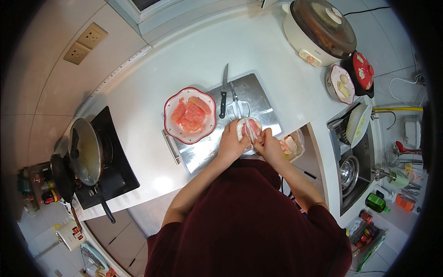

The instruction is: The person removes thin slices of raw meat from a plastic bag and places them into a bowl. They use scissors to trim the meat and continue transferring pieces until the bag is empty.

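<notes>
Over the near edge of a metal cutting board (202, 157), my left hand (232, 141) holds a partly peeled piece of pomelo (250, 128) with white pith and pink flesh. The fingers of my right hand (269, 143) grip the same piece at its right side. Peeled pink pulp (192, 114) lies in a scalloped white bowl with a red rim (189, 139), standing left of my hands on the board's corner. Beyond my hands, kitchen scissors (236, 102) lie on the board, beside a black-handled knife (224, 93) that points away.
A bin with peelings (294, 147) hangs at the counter's edge, right of my right hand. At left, a lidded pan (86, 152) stands on a black cooktop (121, 173). An electric cooker (311, 38) is at the back right, above the sink (363, 188).
</notes>
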The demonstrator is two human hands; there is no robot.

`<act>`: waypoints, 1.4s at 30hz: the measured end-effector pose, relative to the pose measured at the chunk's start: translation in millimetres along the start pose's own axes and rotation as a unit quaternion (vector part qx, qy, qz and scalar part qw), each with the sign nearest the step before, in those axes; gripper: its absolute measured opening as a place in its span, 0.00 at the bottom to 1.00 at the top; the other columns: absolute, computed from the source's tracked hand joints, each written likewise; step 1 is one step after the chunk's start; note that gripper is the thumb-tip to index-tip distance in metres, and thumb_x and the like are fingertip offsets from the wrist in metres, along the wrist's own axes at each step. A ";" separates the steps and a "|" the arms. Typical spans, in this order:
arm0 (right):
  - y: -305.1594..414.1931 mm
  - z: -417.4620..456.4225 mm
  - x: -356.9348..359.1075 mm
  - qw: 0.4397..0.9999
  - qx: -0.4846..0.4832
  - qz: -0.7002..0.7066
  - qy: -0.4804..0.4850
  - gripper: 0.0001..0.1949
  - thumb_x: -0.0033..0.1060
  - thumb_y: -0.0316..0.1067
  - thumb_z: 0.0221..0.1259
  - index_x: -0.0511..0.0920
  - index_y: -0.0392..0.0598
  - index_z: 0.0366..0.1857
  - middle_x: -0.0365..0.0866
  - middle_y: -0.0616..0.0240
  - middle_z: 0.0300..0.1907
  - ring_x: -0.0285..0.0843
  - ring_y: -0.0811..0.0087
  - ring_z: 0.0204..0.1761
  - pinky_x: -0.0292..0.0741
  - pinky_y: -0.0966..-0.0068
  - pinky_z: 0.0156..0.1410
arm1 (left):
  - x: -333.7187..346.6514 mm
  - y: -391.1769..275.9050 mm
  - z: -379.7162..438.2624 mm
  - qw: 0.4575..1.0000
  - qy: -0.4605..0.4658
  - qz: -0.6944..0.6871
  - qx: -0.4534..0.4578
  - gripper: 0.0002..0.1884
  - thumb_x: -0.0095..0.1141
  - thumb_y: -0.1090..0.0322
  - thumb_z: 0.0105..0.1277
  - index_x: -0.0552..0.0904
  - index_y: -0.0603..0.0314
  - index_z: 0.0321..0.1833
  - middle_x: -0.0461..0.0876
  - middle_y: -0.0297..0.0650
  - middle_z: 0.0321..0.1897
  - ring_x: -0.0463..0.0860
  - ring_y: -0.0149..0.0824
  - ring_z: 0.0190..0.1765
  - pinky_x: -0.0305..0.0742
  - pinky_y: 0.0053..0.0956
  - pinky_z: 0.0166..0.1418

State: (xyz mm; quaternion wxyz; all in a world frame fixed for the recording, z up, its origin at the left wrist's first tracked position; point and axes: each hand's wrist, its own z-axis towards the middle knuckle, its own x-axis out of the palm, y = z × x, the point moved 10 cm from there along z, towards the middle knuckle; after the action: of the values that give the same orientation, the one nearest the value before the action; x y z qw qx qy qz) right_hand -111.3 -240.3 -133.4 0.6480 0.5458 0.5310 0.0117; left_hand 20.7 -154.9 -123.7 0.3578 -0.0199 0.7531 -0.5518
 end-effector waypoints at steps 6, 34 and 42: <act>21.1 1.9 6.1 0.983 -0.089 -0.155 -0.034 0.11 0.60 0.34 0.53 0.68 0.45 0.36 0.79 0.57 0.21 0.79 0.57 0.21 0.76 0.63 0.27 | -8.5 -2.9 0.9 1.000 -0.026 -0.009 0.008 0.29 0.56 0.63 0.60 0.66 0.66 0.63 0.71 0.61 0.54 0.73 0.60 0.56 0.69 0.44 0.60; 124.6 98.1 41.2 0.936 -0.116 0.281 0.180 0.18 0.45 0.23 0.62 0.68 0.42 0.56 0.79 0.59 0.41 0.81 0.70 0.42 0.78 0.73 0.46 | -10.4 40.1 10.4 0.995 -0.052 -0.086 0.028 0.26 0.55 0.64 0.61 0.68 0.66 0.61 0.76 0.57 0.51 0.77 0.55 0.54 0.71 0.41 0.58; 186.2 86.0 129.8 0.914 -0.312 -0.138 0.219 0.14 0.55 0.30 0.55 0.76 0.46 0.46 0.79 0.54 0.43 0.79 0.52 0.43 0.75 0.61 0.46 | -26.2 19.1 -4.9 0.992 -0.040 -0.100 0.059 0.19 0.54 0.67 0.62 0.76 0.68 0.55 0.79 0.55 0.50 0.78 0.53 0.54 0.71 0.41 0.58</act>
State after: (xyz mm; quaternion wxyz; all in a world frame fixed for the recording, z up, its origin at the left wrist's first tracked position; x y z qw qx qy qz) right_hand 110.6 -147.6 -100.9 0.6478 0.2206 0.6992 0.2066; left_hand 44.4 -132.3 -125.6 0.3311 -0.0957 0.6983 -0.6273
